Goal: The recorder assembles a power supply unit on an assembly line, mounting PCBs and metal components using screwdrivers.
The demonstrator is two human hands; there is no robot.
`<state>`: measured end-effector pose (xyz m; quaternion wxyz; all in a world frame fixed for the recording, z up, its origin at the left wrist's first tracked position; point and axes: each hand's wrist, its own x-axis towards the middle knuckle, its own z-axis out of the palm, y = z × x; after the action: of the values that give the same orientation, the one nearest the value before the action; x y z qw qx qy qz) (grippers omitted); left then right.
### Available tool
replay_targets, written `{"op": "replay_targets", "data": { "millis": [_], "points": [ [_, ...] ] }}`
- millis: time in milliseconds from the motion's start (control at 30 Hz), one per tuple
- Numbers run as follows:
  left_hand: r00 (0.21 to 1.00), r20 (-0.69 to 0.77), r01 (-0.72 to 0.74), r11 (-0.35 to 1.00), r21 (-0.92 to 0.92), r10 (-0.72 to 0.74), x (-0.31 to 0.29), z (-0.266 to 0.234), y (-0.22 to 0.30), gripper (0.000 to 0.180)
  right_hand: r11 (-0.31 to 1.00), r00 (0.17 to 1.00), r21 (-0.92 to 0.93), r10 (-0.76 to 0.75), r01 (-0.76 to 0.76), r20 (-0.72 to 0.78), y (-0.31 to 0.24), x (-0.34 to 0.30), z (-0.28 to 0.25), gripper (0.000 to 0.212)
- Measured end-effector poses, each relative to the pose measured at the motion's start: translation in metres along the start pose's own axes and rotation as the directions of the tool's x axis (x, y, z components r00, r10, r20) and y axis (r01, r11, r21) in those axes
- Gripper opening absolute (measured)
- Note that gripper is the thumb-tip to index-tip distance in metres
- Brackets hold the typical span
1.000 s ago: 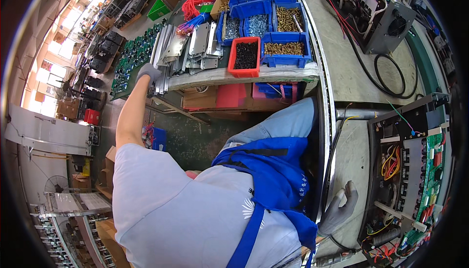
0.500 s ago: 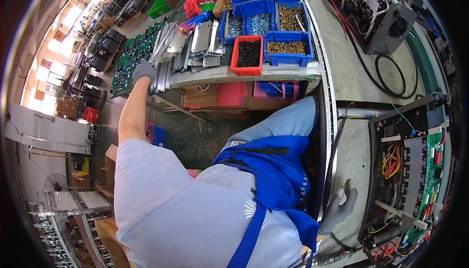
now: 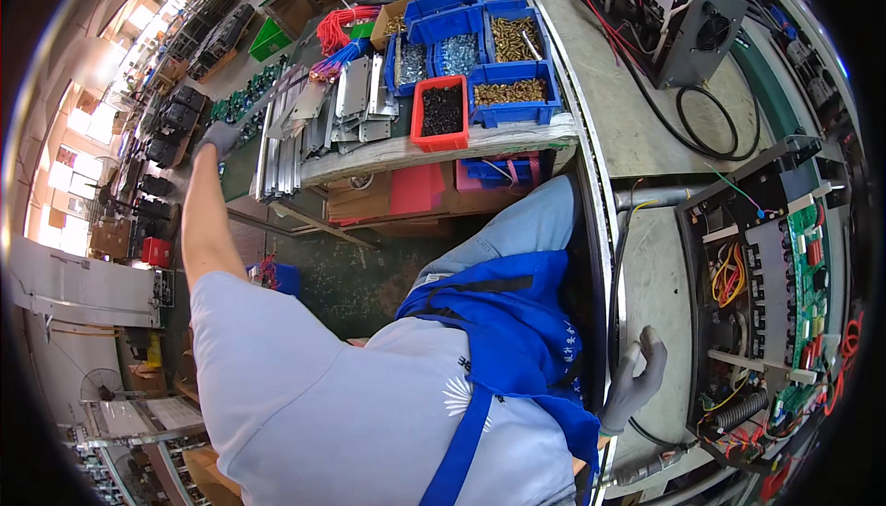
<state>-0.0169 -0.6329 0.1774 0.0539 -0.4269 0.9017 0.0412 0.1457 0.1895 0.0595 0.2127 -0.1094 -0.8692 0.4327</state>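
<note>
My left arm reaches far out to the left, and its grey-gloved hand (image 3: 220, 137) is closed round the end of a long, thin grey metal strip (image 3: 262, 102). Beside it lies a stack of silver metal bars and plates (image 3: 286, 146) on the bench. Green circuit boards (image 3: 247, 90) spread just past the strip. At the lower right, my right hand (image 3: 635, 384), also gloved, hovers by the grey worktop with thumb and fingers apart and nothing in it. To its right sits an open chassis (image 3: 752, 294) with wires and boards.
Blue bins (image 3: 512, 111) of brass and silver fasteners and a red bin (image 3: 440, 141) of black screws stand on the bench. Red wires (image 3: 343, 28) lie behind the plates. A fan-fitted unit (image 3: 706, 40) with a looped black cable (image 3: 715, 150) occupies the far right worktop.
My left hand has moved left, away from the metal stack, and the strip now shows in it. The view has shifted slightly; my right hand stays by the worktop, fingers apart.
</note>
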Motion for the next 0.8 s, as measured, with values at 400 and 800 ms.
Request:
{"op": "replay_targets", "data": {
  "millis": [400, 800],
  "points": [
    [0.618, -0.355, -0.723, 0.685, 0.095, 0.702, 0.021, -0.215, -0.003, 0.033, 0.927, 0.934, 0.155, -0.353, 0.342, 0.049, -0.056, 0.056, 0.019, 0.028],
    [0.163, 0.187, 0.434, 0.1, -0.895, 0.969, -0.434, 0.196, 0.328, 0.029, 0.403, 0.794, 0.744, -0.066, -0.533, 0.605, -0.113, 0.15, 0.11, 0.063]
  ]
}}
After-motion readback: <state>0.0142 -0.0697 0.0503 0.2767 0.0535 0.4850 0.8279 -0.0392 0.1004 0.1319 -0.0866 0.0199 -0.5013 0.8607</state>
